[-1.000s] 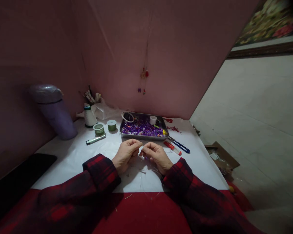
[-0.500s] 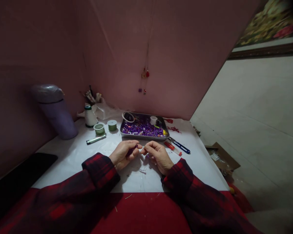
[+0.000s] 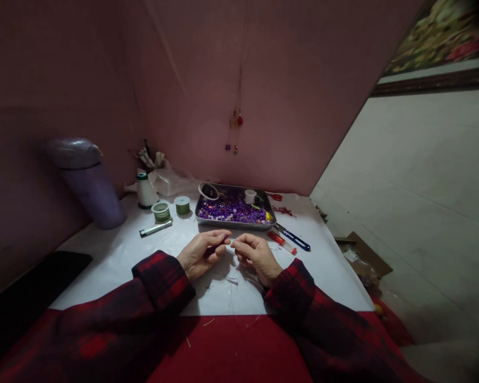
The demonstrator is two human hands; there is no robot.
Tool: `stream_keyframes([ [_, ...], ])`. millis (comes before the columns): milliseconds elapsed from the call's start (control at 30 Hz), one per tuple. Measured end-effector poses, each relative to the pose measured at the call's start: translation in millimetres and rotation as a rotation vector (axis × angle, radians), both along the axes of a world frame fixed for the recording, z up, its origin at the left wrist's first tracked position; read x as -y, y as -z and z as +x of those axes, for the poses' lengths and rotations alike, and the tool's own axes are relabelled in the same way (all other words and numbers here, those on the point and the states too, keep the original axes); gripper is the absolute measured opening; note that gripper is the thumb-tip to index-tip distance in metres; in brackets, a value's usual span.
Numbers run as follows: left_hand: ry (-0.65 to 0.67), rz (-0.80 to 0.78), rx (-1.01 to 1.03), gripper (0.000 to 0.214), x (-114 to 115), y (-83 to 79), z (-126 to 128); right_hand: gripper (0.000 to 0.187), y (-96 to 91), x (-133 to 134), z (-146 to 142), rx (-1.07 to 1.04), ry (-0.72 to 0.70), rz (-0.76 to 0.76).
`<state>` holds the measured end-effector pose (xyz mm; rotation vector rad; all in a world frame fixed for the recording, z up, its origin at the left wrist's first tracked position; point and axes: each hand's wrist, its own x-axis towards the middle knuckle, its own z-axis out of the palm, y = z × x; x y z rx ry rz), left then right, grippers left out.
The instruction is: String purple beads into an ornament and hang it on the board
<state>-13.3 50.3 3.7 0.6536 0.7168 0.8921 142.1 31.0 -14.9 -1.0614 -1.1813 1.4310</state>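
Note:
Just in front of the bead tray, my left hand (image 3: 203, 254) is closed around dark purple beads (image 3: 212, 250), which show between thumb and fingers. My right hand (image 3: 256, 255) is close beside it, thumb and forefinger pinched together. What that pinch holds is too small to make out; a thin clear thread seems to trail below it. The metal tray (image 3: 235, 225) is full of loose purple beads (image 3: 235, 207), with a round white-rimmed dish (image 3: 209, 192) and a small white cup (image 3: 250, 196) in it.
Left of the tray are two green thread spools (image 3: 182, 205), a white thread cone (image 3: 145, 191), a slim tube (image 3: 155, 229) and a purple bottle (image 3: 91, 186). To the right lie a red-handled cutter (image 3: 281, 242), a blue-handled tool (image 3: 293, 237) and red scraps (image 3: 283, 211).
The fingertips of my hands have shifted slightly, with my right fingers curling tighter. A purple bead seen under my right hand no longer shows there. The view has moved slightly.

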Motion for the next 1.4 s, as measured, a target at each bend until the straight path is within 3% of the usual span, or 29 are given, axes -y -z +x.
stream_keyframes([
  [600,0.082,0.07,-0.007,0.003,2.1,3.3,1.4,0.018,-4.4,2.6,-0.7,-0.025,-0.014,-0.015],
  [1400,0.035,0.099,-0.059,0.006,4.8,2.4,2.1,0.015,-0.4,-0.1,1.2,-0.007,-0.025,0.018],
])
